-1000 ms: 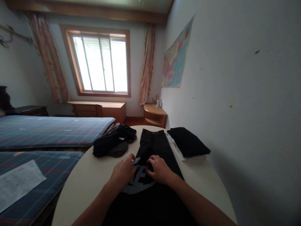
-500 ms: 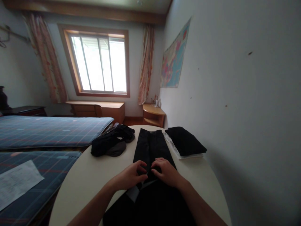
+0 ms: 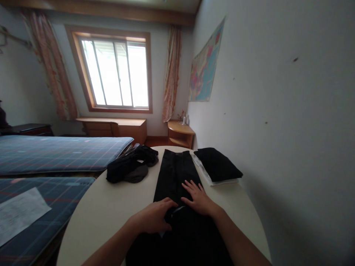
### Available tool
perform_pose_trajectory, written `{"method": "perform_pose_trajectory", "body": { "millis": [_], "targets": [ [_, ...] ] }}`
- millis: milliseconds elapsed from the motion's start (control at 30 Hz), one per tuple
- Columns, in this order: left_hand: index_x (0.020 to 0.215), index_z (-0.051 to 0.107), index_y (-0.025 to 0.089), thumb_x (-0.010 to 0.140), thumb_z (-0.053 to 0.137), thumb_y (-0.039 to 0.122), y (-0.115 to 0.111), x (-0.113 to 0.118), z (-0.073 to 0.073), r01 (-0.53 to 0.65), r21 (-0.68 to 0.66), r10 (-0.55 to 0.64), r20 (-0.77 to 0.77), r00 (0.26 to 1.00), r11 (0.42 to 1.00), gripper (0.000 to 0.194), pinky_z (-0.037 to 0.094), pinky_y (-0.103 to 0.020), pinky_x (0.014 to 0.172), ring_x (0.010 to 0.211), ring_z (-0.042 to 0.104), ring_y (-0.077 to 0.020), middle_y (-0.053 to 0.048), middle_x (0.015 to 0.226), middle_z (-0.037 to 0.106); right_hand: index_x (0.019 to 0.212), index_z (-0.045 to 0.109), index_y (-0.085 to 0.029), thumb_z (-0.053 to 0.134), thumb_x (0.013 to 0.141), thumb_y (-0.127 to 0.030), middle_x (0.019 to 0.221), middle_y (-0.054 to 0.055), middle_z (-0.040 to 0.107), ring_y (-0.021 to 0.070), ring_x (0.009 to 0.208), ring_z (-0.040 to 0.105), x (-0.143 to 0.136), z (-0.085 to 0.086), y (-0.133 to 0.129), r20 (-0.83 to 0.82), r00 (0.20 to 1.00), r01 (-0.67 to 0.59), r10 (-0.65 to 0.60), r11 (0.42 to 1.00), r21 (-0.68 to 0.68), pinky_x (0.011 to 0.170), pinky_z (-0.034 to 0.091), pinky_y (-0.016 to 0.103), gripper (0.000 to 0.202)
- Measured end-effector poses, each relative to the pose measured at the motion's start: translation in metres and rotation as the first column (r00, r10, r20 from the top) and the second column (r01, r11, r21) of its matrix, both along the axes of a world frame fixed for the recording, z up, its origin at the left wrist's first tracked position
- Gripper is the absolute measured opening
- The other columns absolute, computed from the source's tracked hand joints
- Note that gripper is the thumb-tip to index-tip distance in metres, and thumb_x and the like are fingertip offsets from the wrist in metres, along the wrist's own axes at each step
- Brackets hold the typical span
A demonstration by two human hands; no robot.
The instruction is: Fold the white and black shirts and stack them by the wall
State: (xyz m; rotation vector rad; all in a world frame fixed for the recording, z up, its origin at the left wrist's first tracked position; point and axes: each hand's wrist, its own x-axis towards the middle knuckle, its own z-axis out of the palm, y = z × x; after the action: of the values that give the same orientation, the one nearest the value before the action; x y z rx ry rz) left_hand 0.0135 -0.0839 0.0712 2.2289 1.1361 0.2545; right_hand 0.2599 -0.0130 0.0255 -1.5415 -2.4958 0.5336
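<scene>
Black trousers (image 3: 177,170) lie lengthwise on the round cream table (image 3: 91,214), stretching from its far edge toward me. A small pale patch shows at the fabric between my hands. My left hand (image 3: 156,216) is curled at the left side of the trousers, its thumb and fingers closed on the cloth. Across from it, my right hand (image 3: 198,197) rests flat on the trousers with its fingers spread. The near part of the cloth is so dark that its folds cannot be made out.
At the table's far left lies a heap of dark clothing (image 3: 124,166) with a cap brim (image 3: 137,174). A folded black garment (image 3: 217,164) sits on white cloth at the far right. Plaid mattresses (image 3: 66,153) stand left, one bearing a paper sheet (image 3: 22,214). The wall is close right.
My right hand has opened out from a curled pose and now lies flat. My left hand has shifted slightly nearer and closed on the cloth; the light grey flap there is mostly covered.
</scene>
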Motion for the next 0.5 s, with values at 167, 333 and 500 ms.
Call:
{"method": "perform_pose_trajectory", "body": {
  "millis": [167,333,500],
  "targets": [
    [0.134,0.052,0.024,0.072,0.066,0.026,0.004,0.002,-0.004,-0.102,0.143,0.112,-0.065,0.992,0.984,0.063,0.044,-0.036,0.1,0.116,0.058,-0.0286,-0.007,0.131,0.058,0.146,0.043,-0.023,0.043,0.092,-0.061,0.154,0.007,0.038,0.0271,0.145,0.026,0.001,0.011,0.012,-0.067,0.997,0.043,-0.034,0.991,0.129,0.119,0.014,0.048,0.066],
    [0.124,0.057,0.023,0.073,0.064,0.028,0.0,-0.003,0.003,-0.129,0.18,0.154,-0.136,0.979,0.975,0.052,0.047,-0.038,0.092,0.107,0.062,-0.0307,-0.008,0.117,0.066,0.123,0.065,-0.019,0.051,0.09,-0.056,0.129,0.011,0.062,0.0254,0.121,0.055,0.013,0.028,-0.007,-0.14,0.99,0.047,-0.021,0.982,0.185,0.107,0.039,0.038,0.052],
    [0.126,0.053,0.025,0.071,0.064,0.022,0.003,-0.004,-0.002,-0.134,0.128,0.146,-0.087,0.985,0.983,0.056,0.045,-0.035,0.093,0.112,0.062,-0.0288,-0.007,0.121,0.066,0.142,0.05,-0.017,0.053,0.089,-0.056,0.152,0.01,0.041,0.0285,0.143,0.031,0.011,0.014,-0.014,-0.059,0.998,0.006,-0.002,0.998,0.069,0.118,0.025,0.043,0.066]
  ]
}}
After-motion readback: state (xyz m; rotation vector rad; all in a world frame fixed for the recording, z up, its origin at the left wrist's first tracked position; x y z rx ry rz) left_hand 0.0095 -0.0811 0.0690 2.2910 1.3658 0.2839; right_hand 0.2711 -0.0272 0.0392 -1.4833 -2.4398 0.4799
